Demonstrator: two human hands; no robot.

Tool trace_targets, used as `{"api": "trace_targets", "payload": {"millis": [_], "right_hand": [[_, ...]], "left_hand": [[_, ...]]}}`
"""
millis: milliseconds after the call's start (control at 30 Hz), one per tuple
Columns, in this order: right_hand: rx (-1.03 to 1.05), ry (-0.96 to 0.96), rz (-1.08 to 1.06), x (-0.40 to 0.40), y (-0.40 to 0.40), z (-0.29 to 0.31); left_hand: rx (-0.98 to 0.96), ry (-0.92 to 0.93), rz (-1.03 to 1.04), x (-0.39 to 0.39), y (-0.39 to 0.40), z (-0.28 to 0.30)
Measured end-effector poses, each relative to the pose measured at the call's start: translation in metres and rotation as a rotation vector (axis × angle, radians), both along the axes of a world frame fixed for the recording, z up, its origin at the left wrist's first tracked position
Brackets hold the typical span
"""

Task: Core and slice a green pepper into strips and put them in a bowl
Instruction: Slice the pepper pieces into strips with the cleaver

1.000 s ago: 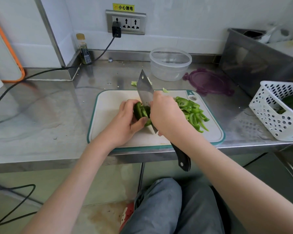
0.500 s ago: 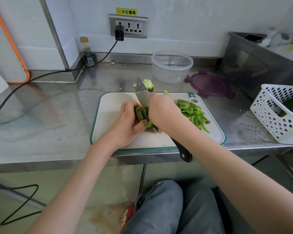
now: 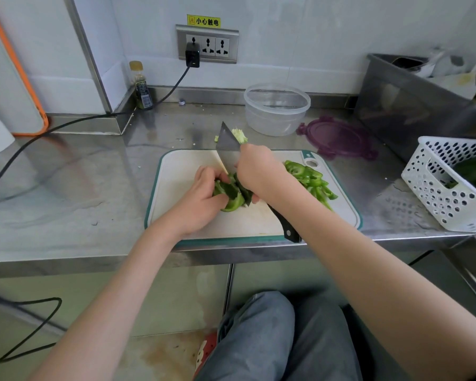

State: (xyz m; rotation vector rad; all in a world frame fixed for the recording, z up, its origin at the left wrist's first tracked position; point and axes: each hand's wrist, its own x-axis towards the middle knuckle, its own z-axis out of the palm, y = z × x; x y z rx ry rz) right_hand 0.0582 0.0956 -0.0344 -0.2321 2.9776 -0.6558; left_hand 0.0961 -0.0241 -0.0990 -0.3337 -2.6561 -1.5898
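Note:
On the white cutting board (image 3: 182, 174) my left hand (image 3: 201, 199) holds down a green pepper piece (image 3: 230, 195) with curled fingers. My right hand (image 3: 259, 174) grips a cleaver (image 3: 227, 149) whose blade cuts down into the pepper right beside my left fingers; its black handle end (image 3: 291, 233) sticks out toward me. A pile of cut green strips (image 3: 309, 180) lies on the right part of the board. The pale pepper core (image 3: 239, 134) sits just behind the board. A clear plastic bowl (image 3: 276, 108) stands behind it, holding nothing.
A purple lid (image 3: 335, 137) lies right of the bowl. A white perforated basket (image 3: 451, 185) with more green peppers stands at the right edge. A small bottle (image 3: 142, 86) and a black cable (image 3: 66, 125) are at the back left. A steel bin (image 3: 412, 105) stands back right.
The cleaver blade has come down from raised to low, into the pepper. My left hand stays on the pepper.

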Motion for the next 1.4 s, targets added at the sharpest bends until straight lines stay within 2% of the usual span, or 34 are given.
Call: {"api": "trace_targets", "payload": {"millis": [100, 200, 333, 500, 667, 767, 900, 1100, 1233, 1400], "right_hand": [[0.124, 0.003, 0.007, 0.0, -0.011, 0.004], [0.138, 0.01, 0.026, 0.001, -0.013, 0.006], [0.054, 0.002, 0.019, 0.004, 0.009, -0.002], [-0.057, -0.089, -0.129, 0.009, 0.045, -0.003], [-0.222, 0.005, -0.185, 0.01, 0.056, 0.01], [-0.21, 0.042, -0.17, 0.009, 0.057, 0.015], [-0.243, -0.045, -0.177, 0.016, 0.053, 0.018], [-0.298, -0.094, -0.155, 0.025, 0.046, 0.015], [-0.144, -0.151, -0.113, 0.024, 0.039, 0.013], [-0.167, -0.119, -0.154, 0.023, 0.036, 0.005]], "left_hand": [[0.036, -0.004, 0.017, 0.0, 0.0, 0.001], [0.029, 0.02, 0.057, 0.002, 0.0, 0.003], [-0.017, 0.035, 0.106, 0.001, -0.001, 0.003], [-0.002, 0.016, 0.05, 0.001, -0.003, 0.002], [0.081, 0.017, -0.007, 0.002, -0.006, 0.0], [0.103, 0.027, -0.042, 0.001, -0.006, -0.003], [0.124, 0.009, -0.03, -0.001, -0.007, -0.005], [0.02, 0.035, -0.055, -0.002, -0.001, -0.008], [0.006, 0.035, -0.044, 0.0, -0.001, -0.007], [-0.03, 0.06, -0.034, 0.001, -0.001, -0.006]]}}
